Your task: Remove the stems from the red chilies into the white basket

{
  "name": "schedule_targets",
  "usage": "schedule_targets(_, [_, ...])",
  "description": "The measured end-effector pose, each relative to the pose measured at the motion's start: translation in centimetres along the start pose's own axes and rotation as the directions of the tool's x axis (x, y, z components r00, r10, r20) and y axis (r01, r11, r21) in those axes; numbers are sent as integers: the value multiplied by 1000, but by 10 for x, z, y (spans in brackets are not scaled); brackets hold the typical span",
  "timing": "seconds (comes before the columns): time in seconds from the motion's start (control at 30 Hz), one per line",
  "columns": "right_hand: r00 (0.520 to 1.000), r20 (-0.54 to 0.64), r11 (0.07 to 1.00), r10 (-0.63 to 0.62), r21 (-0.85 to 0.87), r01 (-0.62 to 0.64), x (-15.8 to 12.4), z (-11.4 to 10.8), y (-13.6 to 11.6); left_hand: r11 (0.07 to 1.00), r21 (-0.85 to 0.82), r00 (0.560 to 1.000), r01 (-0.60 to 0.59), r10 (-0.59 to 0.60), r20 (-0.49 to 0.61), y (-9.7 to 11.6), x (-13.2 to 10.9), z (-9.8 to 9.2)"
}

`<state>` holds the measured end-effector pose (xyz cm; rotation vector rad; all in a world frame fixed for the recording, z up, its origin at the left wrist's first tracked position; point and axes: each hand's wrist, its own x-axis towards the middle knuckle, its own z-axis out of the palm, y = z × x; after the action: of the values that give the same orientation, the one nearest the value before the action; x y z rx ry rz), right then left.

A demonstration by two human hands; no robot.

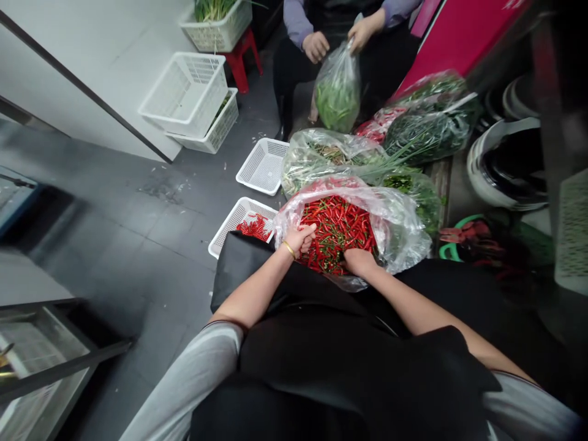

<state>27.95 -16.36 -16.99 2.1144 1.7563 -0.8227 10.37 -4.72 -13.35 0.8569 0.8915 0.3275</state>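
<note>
A clear plastic bag (399, 211) stands open in front of me, filled with red chilies (340, 223) that have green stems. At the bag's left edge is my left hand (301, 239), its fingers curled in and thumb on top; what they hold, if anything, is hidden. My right hand (361, 262) reaches into the chilies at the near side, and its fingertips are out of sight among them. Left of the bag, a white basket (226, 228) holds a small pile of red chilies (255, 226).
Another white basket (264, 165) sits just beyond. Stacked white crates (184, 92) stand by the wall. Opposite me, a person's hands (362, 33) handle a bag of green vegetables (337, 95). More bagged greens (427, 122) and white buckets (487, 177) are on the right.
</note>
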Motion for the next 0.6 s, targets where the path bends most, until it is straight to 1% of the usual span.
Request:
schedule_targets(0.07, [1000,-27,1000,-7,16,7,2,-2,4,995,101,1000,17,-15,-23,-1,-4,4])
schedule_targets(0.1, [999,-42,997,-15,73,18,2,-5,8,984,179,999,23,-16,-40,-2,-7,7])
schedule_targets(0.13, [998,-60,982,-25,185,35,2,-10,11,965,261,999,17,-4,-48,-3,-9,11])
schedule_targets(0.17, [996,-82,936,-38,347,64,0,-15,14,941,339,999,-3,17,-37,-5,-10,15])
schedule_targets(0.2, [992,-111,843,-55,527,106,-3,-19,14,915,401,999,-34,39,-6,-7,-11,21])
schedule_targets(0.23, [986,-151,719,-68,678,153,-5,-23,13,894,443,998,-61,48,41,-10,-12,26])
schedule_targets(0.27, [977,-199,614,-74,763,202,-8,-27,9,883,463,995,-79,42,90,-13,-12,30])
schedule_targets(0.3, [964,-256,585,-72,772,249,-11,-29,4,880,469,992,-78,22,124,-15,-12,34])
schedule_targets(0.33, [944,-324,634,-60,719,286,-13,-31,-3,883,466,991,-55,-9,135,-17,-11,36])
schedule_targets(0.37, [918,-393,735,-43,610,296,-14,-34,-10,891,453,991,-19,-44,129,-19,-11,36])
schedule_targets(0.4, [891,-454,845,-32,463,266,-14,-36,-17,903,430,991,20,-75,113,-20,-10,36])
schedule_targets(0.43, [864,-502,928,-33,306,213,-11,-40,-23,913,403,990,56,-102,95,-20,-9,34])
schedule_targets(0.47, [844,-534,972,-53,165,166,-6,-45,-28,923,375,990,85,-121,73,-19,-9,32])
schedule_targets(0.5, [829,-552,989,-91,50,142,2,-51,-32,930,350,989,110,-136,49,-18,-8,29])
schedule_targets(0.53, [819,-557,989,-140,-38,143,11,-59,-34,935,331,990,126,-140,18,-16,-7,25])
schedule_targets(0.6, [812,-540,974,-222,-156,163,32,-75,-36,940,314,991,130,-113,-71,-9,-5,18])
